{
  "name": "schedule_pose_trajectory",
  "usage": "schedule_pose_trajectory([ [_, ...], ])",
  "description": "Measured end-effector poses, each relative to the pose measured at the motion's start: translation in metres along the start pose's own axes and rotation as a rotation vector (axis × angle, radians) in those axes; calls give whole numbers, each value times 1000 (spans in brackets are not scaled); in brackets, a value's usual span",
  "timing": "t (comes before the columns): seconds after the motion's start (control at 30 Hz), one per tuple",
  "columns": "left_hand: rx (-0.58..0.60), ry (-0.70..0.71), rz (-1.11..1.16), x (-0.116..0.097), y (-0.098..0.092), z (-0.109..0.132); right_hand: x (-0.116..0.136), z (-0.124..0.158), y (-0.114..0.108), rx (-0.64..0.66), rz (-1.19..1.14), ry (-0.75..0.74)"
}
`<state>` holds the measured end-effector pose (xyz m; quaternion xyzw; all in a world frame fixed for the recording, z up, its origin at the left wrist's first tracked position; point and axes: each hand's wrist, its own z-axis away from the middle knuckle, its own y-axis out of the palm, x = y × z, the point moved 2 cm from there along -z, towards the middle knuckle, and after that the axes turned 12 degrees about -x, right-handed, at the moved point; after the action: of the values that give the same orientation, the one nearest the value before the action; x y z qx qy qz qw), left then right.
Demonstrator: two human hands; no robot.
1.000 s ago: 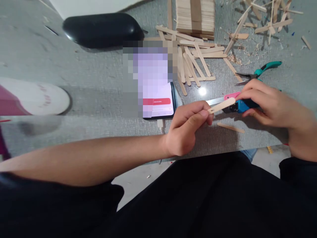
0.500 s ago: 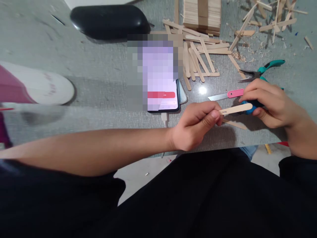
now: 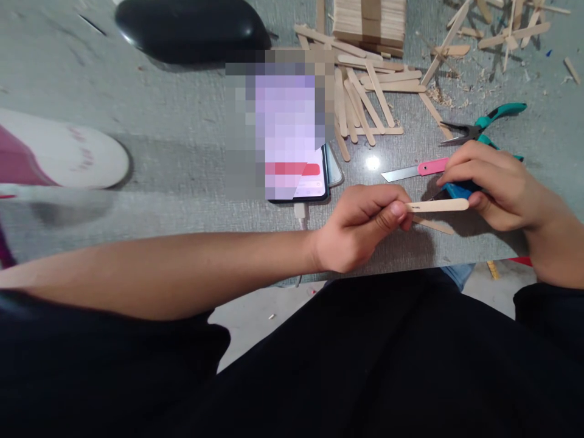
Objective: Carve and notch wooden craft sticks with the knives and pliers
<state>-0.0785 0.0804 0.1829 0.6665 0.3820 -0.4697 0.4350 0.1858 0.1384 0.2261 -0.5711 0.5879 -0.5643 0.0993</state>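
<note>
Head view: I've got the left hand pinching a wooden stick over the table. Right hand half curled at a blue tool, beside pink-handled knife; can't tell if gripped.

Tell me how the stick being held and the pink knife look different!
The wooden stick is pale; the knife has a pink handle and a silver blade. The stick's free end is round; the knife's tip is slanted and pointed. The left hand holds the stick; the right hand partly hides the knife. Both are long and thin.
</note>
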Motion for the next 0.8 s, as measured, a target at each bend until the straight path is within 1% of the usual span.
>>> schedule_pose_trajectory([
  [0.1,8,-10,-17,0,0,-1,1,1,0,35,-26,47],
  [0.17,12,-20,-36,-1,0,-1,2,1,0,39,-45,51],
  [0.27,27,-53,-46,-1,0,-1,1,1,2,41,-72,30],
  [0.53,39,-127,25,-1,2,-1,3,0,6,33,-162,-11],
  [0.8,5,-161,85,1,4,-1,11,-5,7,23,-193,-18],
])
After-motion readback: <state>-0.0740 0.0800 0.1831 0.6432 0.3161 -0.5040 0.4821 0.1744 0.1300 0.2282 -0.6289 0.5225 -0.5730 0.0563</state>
